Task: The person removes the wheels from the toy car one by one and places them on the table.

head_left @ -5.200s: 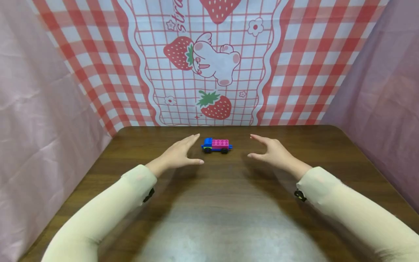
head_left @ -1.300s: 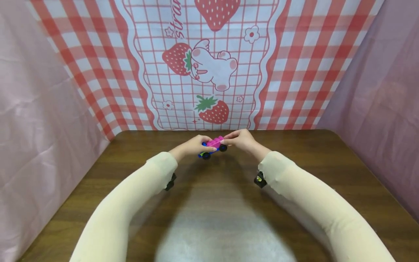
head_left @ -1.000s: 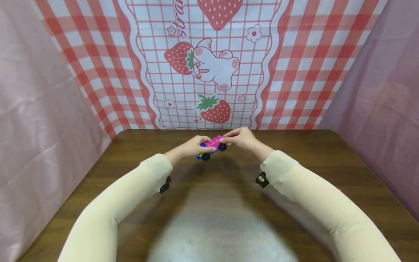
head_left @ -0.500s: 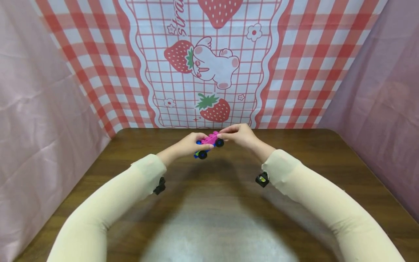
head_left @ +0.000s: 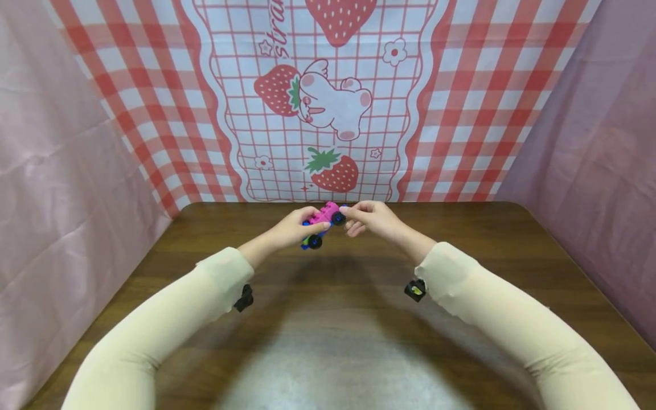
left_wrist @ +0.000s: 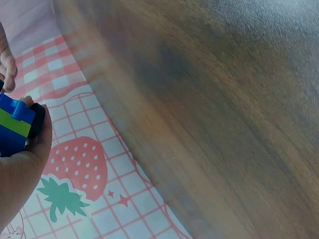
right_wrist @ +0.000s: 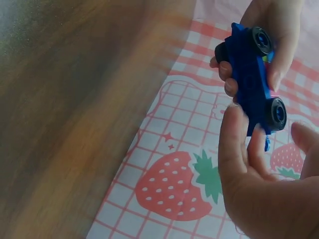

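A toy building-block truck point(head_left: 326, 213), with a pink studded block, blue base and black wheels, is held tilted above the table in the head view. My left hand point(head_left: 293, 229) grips its blue cab end between thumb and fingers. By the raised end is my right hand point(head_left: 378, 221), its fingers loosely bent around the wheel. In the right wrist view the truck's blue underside point(right_wrist: 247, 79) faces the camera. There the right hand point(right_wrist: 269, 199) has its fingertips at the truck's end, while its thumb stands apart. The left wrist view catches only the blue and green cab point(left_wrist: 14, 122).
The brown wooden table point(head_left: 328, 307) lies below both hands. Behind it hangs a red-and-white checked cloth point(head_left: 476, 102) with strawberry prints. Pink curtains point(head_left: 66, 171) close off the sides. Dark wrist cameras point(head_left: 415, 289) sit under the sleeve cuffs.
The truck stood on the table between two apart hands; both hands then took it up. Lately it has tilted more and shifted slightly left, and the right fingers have loosened and dropped below its end.
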A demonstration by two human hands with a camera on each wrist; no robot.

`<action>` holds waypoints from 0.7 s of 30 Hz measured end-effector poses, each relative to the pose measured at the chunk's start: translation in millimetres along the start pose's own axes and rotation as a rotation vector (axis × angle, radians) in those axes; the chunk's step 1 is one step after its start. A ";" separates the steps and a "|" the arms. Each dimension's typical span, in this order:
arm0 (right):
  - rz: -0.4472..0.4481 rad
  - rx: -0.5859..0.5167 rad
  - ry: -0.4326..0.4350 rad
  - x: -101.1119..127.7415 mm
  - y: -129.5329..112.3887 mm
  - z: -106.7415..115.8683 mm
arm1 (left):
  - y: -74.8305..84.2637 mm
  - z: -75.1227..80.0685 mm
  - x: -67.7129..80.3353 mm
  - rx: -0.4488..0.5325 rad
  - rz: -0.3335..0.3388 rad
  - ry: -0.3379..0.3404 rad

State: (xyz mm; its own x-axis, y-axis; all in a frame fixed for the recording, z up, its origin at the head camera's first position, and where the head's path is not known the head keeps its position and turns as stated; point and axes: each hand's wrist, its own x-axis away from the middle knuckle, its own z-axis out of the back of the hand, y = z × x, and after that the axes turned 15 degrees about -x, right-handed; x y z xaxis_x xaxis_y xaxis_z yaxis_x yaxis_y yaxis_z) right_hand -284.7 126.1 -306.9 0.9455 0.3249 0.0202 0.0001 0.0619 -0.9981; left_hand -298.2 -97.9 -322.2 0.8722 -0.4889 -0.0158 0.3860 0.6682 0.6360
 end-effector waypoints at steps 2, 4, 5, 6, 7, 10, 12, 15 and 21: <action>0.013 0.004 -0.060 1.0 1.8 -1.0 | 0.9 -0.4 0.8 0.004 -0.007 0.004; 0.039 0.017 -0.116 1.4 3.9 -2.3 | 2.0 -0.7 1.6 0.004 -0.016 0.005; 0.056 0.022 -0.137 2.0 4.6 -3.1 | 2.6 -0.9 1.9 0.004 -0.020 0.004; 0.072 0.026 -0.155 2.3 5.3 -3.8 | 3.2 -1.2 2.1 0.001 -0.024 0.005; 0.084 0.028 -0.166 2.2 6.1 -4.5 | 3.8 -1.3 2.6 -0.002 -0.025 0.007; 0.109 0.031 -0.175 1.8 7.7 -6.0 | 5.0 -2.2 3.6 -0.010 -0.022 0.008; 0.112 0.025 -0.172 1.9 7.9 -6.9 | 5.3 -3.1 3.9 -0.019 -0.016 0.010; 0.103 0.018 -0.176 1.7 8.6 -8.4 | 5.8 -4.2 4.7 -0.036 -0.010 0.011; 0.102 -0.001 -0.177 1.4 11.4 -10.9 | 5.0 -4.4 5.2 -0.061 -0.020 0.019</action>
State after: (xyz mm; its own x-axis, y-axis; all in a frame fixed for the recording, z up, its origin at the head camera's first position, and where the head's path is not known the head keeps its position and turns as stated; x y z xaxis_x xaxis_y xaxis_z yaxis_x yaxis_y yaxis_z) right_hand -279.8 117.0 -319.0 0.8689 0.4899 -0.0709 -0.0923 0.0196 -0.9955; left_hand -290.4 -94.6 -322.6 0.8694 -0.4921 -0.0431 0.4206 0.6916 0.5872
